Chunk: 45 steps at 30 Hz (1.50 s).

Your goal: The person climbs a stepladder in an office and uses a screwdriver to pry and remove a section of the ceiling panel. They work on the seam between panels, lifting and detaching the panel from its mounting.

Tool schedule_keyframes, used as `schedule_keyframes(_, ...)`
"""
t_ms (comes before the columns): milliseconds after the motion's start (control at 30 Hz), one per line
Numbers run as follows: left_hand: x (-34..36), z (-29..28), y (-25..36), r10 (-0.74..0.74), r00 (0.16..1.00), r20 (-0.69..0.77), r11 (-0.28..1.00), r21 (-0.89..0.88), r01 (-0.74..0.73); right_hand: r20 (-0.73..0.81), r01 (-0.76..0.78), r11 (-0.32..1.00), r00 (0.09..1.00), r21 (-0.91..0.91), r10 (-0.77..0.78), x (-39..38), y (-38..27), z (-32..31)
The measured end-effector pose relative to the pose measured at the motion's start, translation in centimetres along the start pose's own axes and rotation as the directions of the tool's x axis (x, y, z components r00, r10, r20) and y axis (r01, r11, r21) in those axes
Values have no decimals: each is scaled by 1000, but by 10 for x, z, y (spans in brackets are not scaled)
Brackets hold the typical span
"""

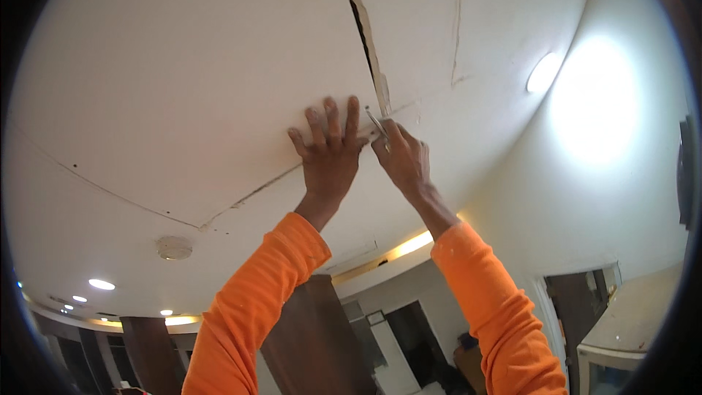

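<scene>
Both my arms, in orange sleeves, reach up to a white ceiling panel point(197, 80). My left hand point(330, 153) lies against the panel with its fingers spread. Close to its right, my right hand point(404, 157) is closed around a slim, metallic tool point(375, 123); its exact kind is too small to make out. The tool's tip meets the ceiling near the lower end of a long, ragged-edged gap point(363, 29). A thin seam point(256, 190) runs from beside my left hand down toward the left. Fingers hide most of the tool.
A lit round lamp point(542, 73) sits in the ceiling at the right, by a curved wall with a bright glare. A round ceiling fixture point(174, 248) is at lower left. Below stand a dark brown column point(311, 336), a doorway point(578, 307) and a pale cabinet point(632, 314).
</scene>
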State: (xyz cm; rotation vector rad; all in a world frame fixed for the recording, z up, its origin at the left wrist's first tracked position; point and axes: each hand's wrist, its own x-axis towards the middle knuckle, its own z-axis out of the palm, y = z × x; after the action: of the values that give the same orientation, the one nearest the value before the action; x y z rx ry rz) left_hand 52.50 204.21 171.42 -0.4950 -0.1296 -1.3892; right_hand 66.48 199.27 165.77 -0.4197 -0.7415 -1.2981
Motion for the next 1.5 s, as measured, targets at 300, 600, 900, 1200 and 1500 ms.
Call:
schedule_keyframes(300,-5,0,-5,-17,999,-37,1000,-24,16,310,-675,464,703,574,640,-2,-23,-8)
schedule_keyframes(600,-5,-7,-10,-13,1000,-1,1000,-14,13,333,-651,461,730,603,597,4,-22,-13)
schedule_keyframes(900,-3,-10,-7,-19,1000,0,999,-29,19,129,-502,748,856,434,500,8,-29,-18)
schedule_keyframes(1200,-3,-9,-8,-2,1000,-25,1000,23,2,311,-643,439,724,628,616,11,-19,-18)
schedule_keyframes(1500,-3,-9,-9,6,1000,14,1000,-26,-6,126,-531,724,835,440,536,-3,-26,-17)
